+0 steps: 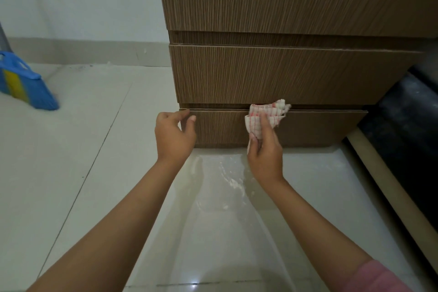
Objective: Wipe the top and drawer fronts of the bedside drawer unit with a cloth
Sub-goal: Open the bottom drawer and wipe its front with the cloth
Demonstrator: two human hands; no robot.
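The brown wood-grain drawer unit fills the upper right, with three drawer fronts stacked one above another. My right hand grips a white cloth with red checks, pressed on the top edge of the bottom drawer front. My left hand is at the left corner of that same drawer front, fingers apart and curled, fingertips touching its top edge. It holds nothing. The unit's top is out of view.
A blue and yellow broom head leans on the pale tiled floor at the far left, near the white wall. A dark bed edge with a beige frame runs along the right of the unit.
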